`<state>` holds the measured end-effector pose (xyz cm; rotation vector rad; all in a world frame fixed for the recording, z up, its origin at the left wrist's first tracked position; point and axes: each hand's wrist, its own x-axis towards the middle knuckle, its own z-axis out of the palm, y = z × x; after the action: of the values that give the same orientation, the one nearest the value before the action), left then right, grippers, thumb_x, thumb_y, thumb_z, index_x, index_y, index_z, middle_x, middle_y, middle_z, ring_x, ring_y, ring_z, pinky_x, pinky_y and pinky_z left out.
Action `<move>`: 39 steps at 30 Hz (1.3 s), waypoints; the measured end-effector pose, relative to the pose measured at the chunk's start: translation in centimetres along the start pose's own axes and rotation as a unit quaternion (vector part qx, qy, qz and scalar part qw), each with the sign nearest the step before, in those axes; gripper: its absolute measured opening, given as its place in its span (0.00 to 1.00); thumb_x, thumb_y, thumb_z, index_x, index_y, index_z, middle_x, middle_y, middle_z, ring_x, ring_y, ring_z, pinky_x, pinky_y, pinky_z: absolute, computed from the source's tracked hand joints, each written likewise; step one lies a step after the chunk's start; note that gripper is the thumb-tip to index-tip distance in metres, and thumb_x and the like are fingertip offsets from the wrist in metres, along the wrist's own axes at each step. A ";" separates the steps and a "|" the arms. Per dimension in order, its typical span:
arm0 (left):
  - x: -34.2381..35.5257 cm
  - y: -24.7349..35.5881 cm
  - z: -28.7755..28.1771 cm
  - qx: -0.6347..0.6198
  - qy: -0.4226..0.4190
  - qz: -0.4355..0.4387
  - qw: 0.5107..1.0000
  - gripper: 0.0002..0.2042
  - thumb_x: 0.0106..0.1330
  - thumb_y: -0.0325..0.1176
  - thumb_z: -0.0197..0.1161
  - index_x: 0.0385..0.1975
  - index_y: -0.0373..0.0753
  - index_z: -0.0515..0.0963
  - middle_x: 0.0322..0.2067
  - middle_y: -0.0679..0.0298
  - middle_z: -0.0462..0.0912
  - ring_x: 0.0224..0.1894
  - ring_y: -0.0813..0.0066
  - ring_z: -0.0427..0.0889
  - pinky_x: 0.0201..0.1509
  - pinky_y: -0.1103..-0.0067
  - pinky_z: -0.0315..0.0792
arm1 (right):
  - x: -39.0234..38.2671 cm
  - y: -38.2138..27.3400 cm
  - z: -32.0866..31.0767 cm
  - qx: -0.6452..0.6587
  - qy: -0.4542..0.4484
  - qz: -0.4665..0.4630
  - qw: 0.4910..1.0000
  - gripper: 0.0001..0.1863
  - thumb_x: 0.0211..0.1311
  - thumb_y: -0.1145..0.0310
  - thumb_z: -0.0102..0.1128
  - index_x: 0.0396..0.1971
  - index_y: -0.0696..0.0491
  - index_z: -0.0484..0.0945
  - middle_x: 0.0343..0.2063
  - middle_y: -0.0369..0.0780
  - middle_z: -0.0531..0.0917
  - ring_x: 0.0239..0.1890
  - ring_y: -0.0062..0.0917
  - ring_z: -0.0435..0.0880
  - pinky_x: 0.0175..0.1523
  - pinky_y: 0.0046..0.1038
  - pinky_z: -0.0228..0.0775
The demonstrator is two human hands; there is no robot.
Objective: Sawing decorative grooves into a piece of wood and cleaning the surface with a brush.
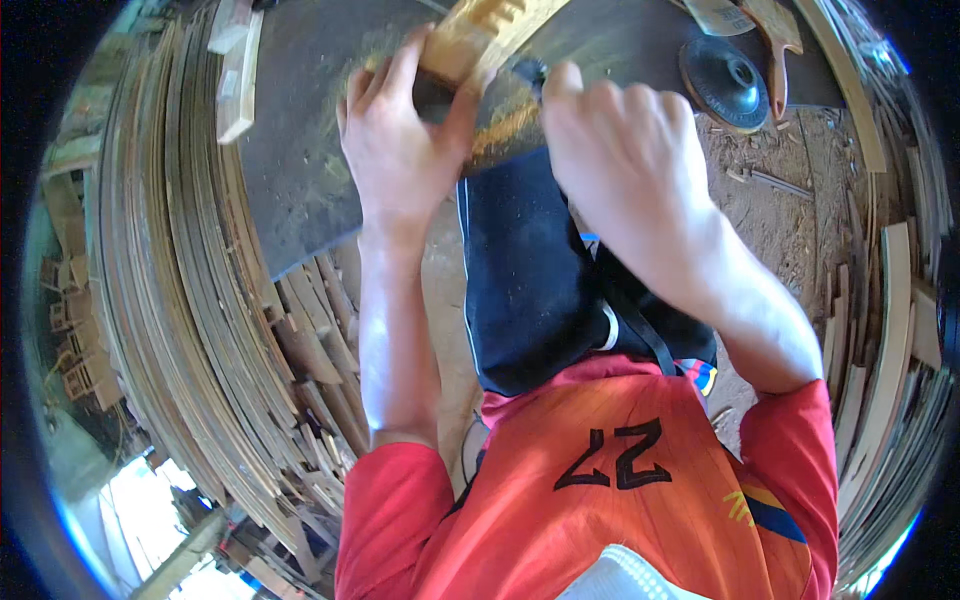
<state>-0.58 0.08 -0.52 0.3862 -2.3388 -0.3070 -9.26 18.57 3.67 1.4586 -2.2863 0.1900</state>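
Note:
My left hand (400, 150) is at the top middle, thumb and fingers gripping the near end of a pale wooden block (475, 45) with notches cut in it. The block slants up past the top edge of the picture. To its right, my right hand (635, 150) is closed in a fist, blurred by motion. A short dark tool (531, 72) pokes out by its thumb toward the block; its kind does not show. Orange-brown wood dust (505, 125) lies beneath, on a dark tabletop (300, 130).
On the table's right lie a black round disc (725, 85) with a raised hub and a wooden-handled brush (775, 35). A pale offcut (238, 95) rests at the left edge. Long stacked boards (190, 250) line the left, and more planks (890, 330) the right.

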 end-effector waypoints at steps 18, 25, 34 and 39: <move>-0.9 1.9 0.0 -0.019 -0.039 -0.016 0.999 0.28 0.59 0.40 0.78 0.59 0.42 0.80 0.42 0.57 0.89 0.45 0.56 0.81 0.57 0.62 0.71 | -2.0 2.9 0.1 0.088 0.080 -0.083 0.989 0.06 0.61 0.69 0.60 0.30 0.56 0.81 0.17 0.39 0.83 0.21 0.28 0.88 0.24 0.34 0.74; -0.3 2.0 -0.7 -0.025 -0.079 -0.059 0.995 0.30 0.60 0.45 0.79 0.62 0.43 0.80 0.37 0.54 0.85 0.42 0.59 0.79 0.54 0.64 0.72 | -6.4 7.8 -3.2 0.336 -0.170 0.145 0.915 0.18 0.75 0.58 0.59 0.29 0.57 0.77 0.19 0.54 0.78 0.26 0.56 0.81 0.31 0.53 0.71; 2.7 1.5 -6.6 -0.110 -0.164 -0.184 0.963 0.24 0.70 0.48 0.71 0.56 0.34 0.84 0.42 0.52 0.85 0.46 0.66 0.81 0.56 0.73 0.71 | -11.3 10.1 -3.8 0.606 -0.124 0.321 0.717 0.14 0.81 0.65 0.56 0.34 0.59 0.77 0.15 0.28 0.70 0.19 0.10 0.65 0.24 0.24 0.56; 1.0 0.8 -11.1 -0.057 -0.154 -0.200 0.966 0.27 0.69 0.54 0.71 0.55 0.36 0.86 0.39 0.53 0.84 0.43 0.64 0.83 0.51 0.71 0.74 | -13.4 10.5 -0.6 0.631 -0.141 0.286 0.708 0.13 0.79 0.66 0.59 0.33 0.59 0.76 0.17 0.28 0.68 0.21 0.11 0.62 0.25 0.24 0.52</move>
<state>6.34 -0.72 8.18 0.8049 -2.5140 -0.7383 -13.60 34.55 -0.28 1.1117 -2.8686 2.2099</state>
